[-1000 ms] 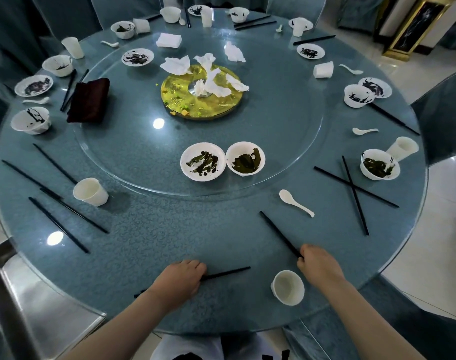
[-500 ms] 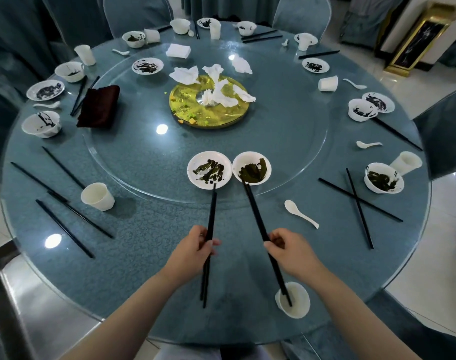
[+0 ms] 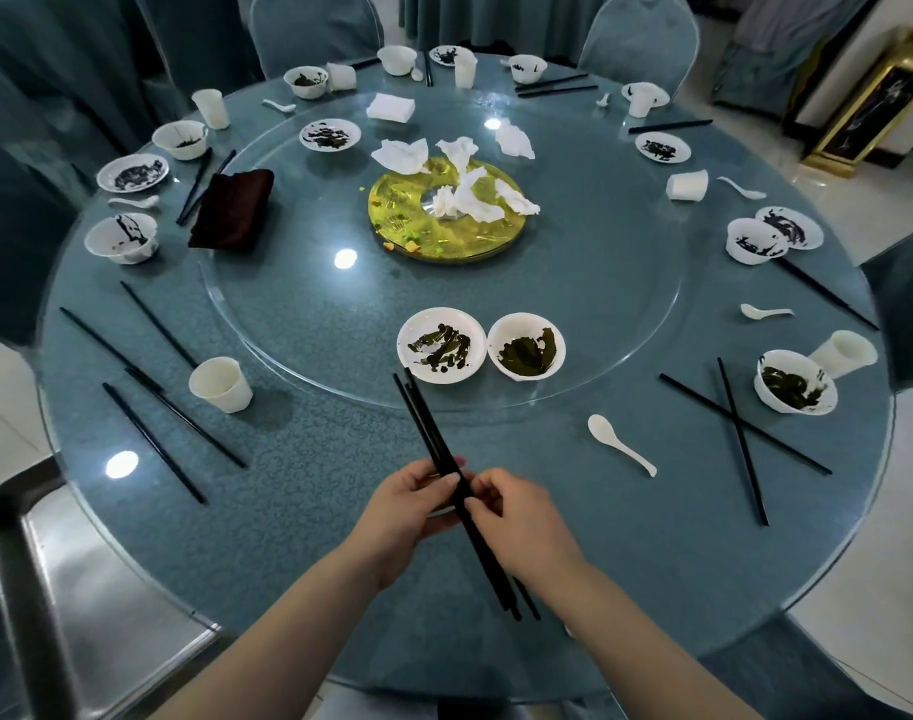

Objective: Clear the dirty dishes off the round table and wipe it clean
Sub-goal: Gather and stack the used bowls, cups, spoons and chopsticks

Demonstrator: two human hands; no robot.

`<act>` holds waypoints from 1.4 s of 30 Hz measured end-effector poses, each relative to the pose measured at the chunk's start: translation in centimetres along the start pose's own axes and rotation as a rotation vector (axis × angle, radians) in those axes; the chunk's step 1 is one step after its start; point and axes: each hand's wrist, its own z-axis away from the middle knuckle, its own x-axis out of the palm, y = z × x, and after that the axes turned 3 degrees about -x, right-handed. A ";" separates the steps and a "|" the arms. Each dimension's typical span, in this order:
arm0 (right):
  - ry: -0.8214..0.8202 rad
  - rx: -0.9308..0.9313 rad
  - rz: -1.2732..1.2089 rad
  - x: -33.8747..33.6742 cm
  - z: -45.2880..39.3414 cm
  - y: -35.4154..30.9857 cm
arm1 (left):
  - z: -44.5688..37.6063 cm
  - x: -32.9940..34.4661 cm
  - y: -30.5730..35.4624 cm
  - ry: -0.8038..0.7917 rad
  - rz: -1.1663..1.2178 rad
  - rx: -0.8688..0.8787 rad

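Here, left hand [image 3: 410, 504] and right hand [image 3: 517, 517] apparently both gripping black chopsticks [image 3: 446, 459]

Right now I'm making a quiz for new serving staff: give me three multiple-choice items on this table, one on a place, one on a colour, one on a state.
1. Where does the dark red cloth lie?
A. on the far left of the glass turntable
B. on the floor
C. in a bowl

2. What colour is the round dish in the middle?
A. red
B. yellow
C. black

3. What are the hands doing?
A. resting flat on the table
B. wiping with the cloth
C. holding black chopsticks together

Answers: 1 A, the cloth sits on the turntable's left edge. 2 B, the dish under the crumpled napkins is yellow. 3 C, the left hand and right hand both grip the bundled sticks above the table.
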 end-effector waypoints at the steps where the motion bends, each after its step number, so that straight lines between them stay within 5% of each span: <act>1: 0.003 -0.016 0.015 0.0 0.0 -0.2 | 0.1 -0.1 0.0 0.014 0.016 0.000; 9: -0.058 -0.101 0.092 1.4 -0.5 -1.8 | 0.3 -1.8 0.4 0.122 0.028 0.012; 15: -0.280 0.161 -0.026 4.0 -1.9 -2.2 | 0.3 -5.0 2.4 0.173 0.139 0.112; 21: -0.128 0.448 -0.765 7.4 -3.1 -4.7 | 0.5 -9.5 5.4 0.291 0.262 0.187; 24: -0.014 0.476 -0.855 9.2 -4.2 -7.4 | 0.9 -10.7 6.2 0.296 0.286 0.198; 27: 0.065 0.400 -0.676 10.8 -4.9 -9.6 | 1.2 -12.1 6.9 0.291 0.289 0.221; 30: 0.099 0.065 -0.186 11.5 -4.9 -11.2 | 1.3 -14.0 7.5 0.272 0.280 0.234; 34: -0.141 -0.207 0.308 12.6 -4.8 -13.3 | 1.7 -16.1 7.9 0.262 0.129 0.265; 38: -0.238 -0.142 0.419 14.5 -5.8 -14.0 | 1.3 -19.1 8.4 0.194 -0.118 0.227; 42: -0.231 -0.036 0.404 14.8 -6.8 -13.8 | -0.2 -25.7 9.2 0.330 -0.636 0.243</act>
